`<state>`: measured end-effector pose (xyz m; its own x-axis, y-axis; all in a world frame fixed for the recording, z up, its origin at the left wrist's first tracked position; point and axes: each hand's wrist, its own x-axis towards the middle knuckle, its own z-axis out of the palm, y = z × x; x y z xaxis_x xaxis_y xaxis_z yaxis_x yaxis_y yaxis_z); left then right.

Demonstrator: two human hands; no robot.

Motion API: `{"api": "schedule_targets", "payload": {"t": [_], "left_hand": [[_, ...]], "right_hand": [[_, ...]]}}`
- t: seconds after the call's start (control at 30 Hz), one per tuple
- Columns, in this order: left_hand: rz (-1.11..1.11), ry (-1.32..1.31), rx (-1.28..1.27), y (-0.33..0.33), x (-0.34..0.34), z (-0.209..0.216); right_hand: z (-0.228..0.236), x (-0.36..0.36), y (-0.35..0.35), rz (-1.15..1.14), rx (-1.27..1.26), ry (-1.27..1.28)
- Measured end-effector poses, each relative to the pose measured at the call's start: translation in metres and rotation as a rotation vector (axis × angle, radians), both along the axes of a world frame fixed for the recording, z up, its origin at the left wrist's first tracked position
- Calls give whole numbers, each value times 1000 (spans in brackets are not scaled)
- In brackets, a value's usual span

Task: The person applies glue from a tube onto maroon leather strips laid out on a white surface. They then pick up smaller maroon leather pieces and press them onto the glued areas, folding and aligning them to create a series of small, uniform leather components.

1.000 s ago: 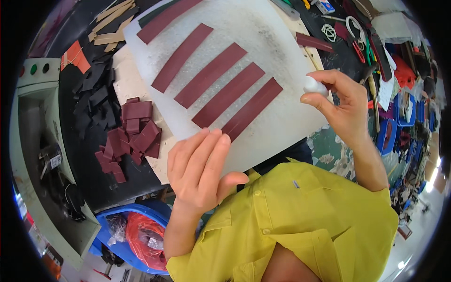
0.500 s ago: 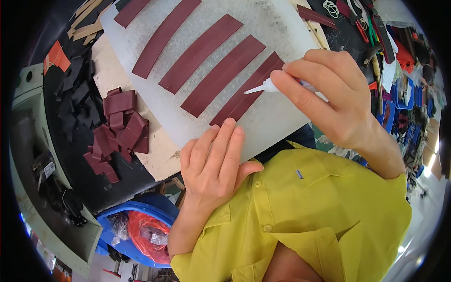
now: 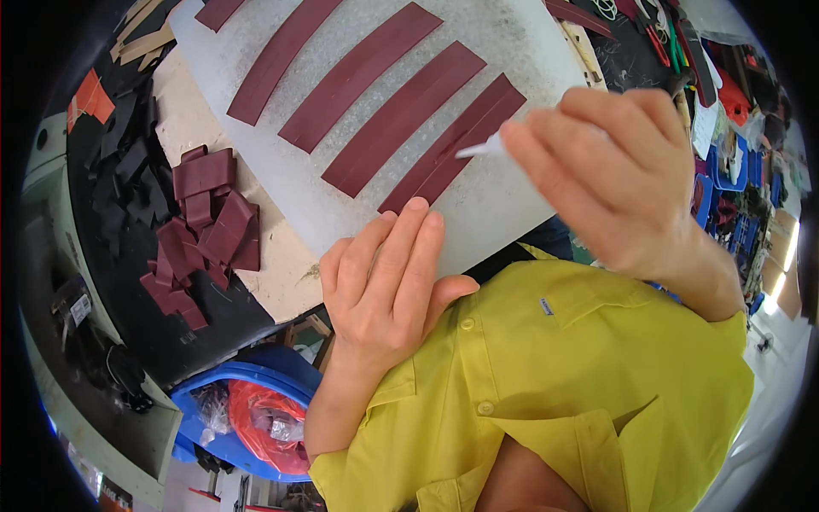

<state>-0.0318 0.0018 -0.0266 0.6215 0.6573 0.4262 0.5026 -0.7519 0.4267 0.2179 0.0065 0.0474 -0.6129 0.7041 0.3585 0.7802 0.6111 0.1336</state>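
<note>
Several curved maroon strips lie side by side on a pale, worn board (image 3: 503, 196). My left hand (image 3: 384, 282) rests flat, fingers stretched out, its fingertips on the near end of the nearest strip (image 3: 452, 149). A white fine-tipped squeeze bottle (image 3: 488, 148) is pinched in my right hand (image 3: 610, 175), its nozzle over the middle of that same strip. My fingers hide most of the bottle. A thin dark wet-looking mark shows on the strip near the nozzle. The neighbouring strip (image 3: 405, 119) lies just beyond, untouched by either hand.
Left of the board are a heap of folded maroon pieces (image 3: 213, 222) and a pile of black strips (image 3: 128, 171). Below the table edge stands a blue bin (image 3: 243, 371) with a red bag inside. Tools with coloured handles (image 3: 674, 43) lie at the far right.
The nozzle has shifted slightly right and up along the strip, and a dark mark now shows beside it. My left hand stays pressed at the strip's near end.
</note>
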Motion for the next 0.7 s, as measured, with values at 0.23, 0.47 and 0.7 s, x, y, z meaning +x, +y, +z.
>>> {"api": "schedule_targets", "payload": {"t": [0.23,0.47,0.7], "left_hand": [[3,-7,-23,1,0,2],[-50,-102,-18,7,-11,11],[34,62,-77,37,-4,17]], "right_hand": [[11,3,6,-67,-60,-29],[14,-14,34,-55,-55,-17],[4,-14,37,-9,-80,-28]]}}
